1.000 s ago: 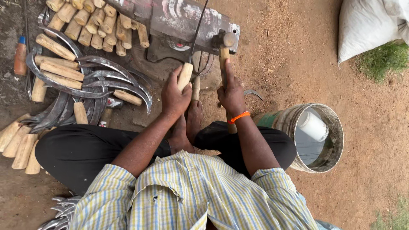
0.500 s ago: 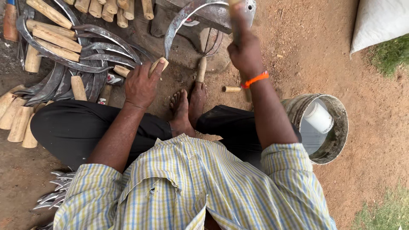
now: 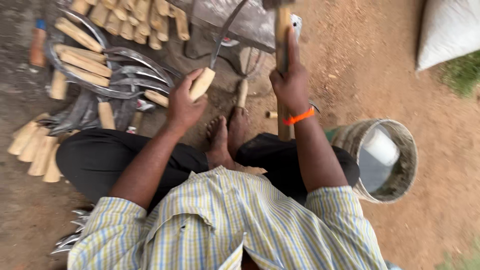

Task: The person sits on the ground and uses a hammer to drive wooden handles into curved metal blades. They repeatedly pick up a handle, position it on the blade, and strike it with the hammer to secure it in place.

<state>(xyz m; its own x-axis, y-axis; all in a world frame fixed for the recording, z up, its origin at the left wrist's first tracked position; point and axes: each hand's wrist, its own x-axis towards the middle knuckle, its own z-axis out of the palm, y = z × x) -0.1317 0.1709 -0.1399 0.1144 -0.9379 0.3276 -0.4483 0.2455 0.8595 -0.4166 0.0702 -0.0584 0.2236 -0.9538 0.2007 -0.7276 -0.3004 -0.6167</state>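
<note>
My left hand [image 3: 184,102] grips a sickle [image 3: 220,45] by its pale wooden handle, the curved blade rising up toward a metal block [image 3: 235,25] at the top. My right hand [image 3: 290,82], with an orange band at the wrist, is closed around a long wooden hammer handle [image 3: 282,30] held upright; the hammer head is cut off by the top edge. My bare feet [image 3: 227,132] rest together on the ground between my hands, below a short wooden handle [image 3: 242,93].
Several finished sickles [image 3: 125,75] and loose wooden handles [image 3: 80,60] lie at the left and top left. A metal bucket [image 3: 400,145] with water and a white cup stands at the right. A white sack [image 3: 447,30] sits top right on dirt ground.
My right hand has come down from its raised position and now holds the hammer handle upright. My left hand has moved the sickle right, toward the metal block.
</note>
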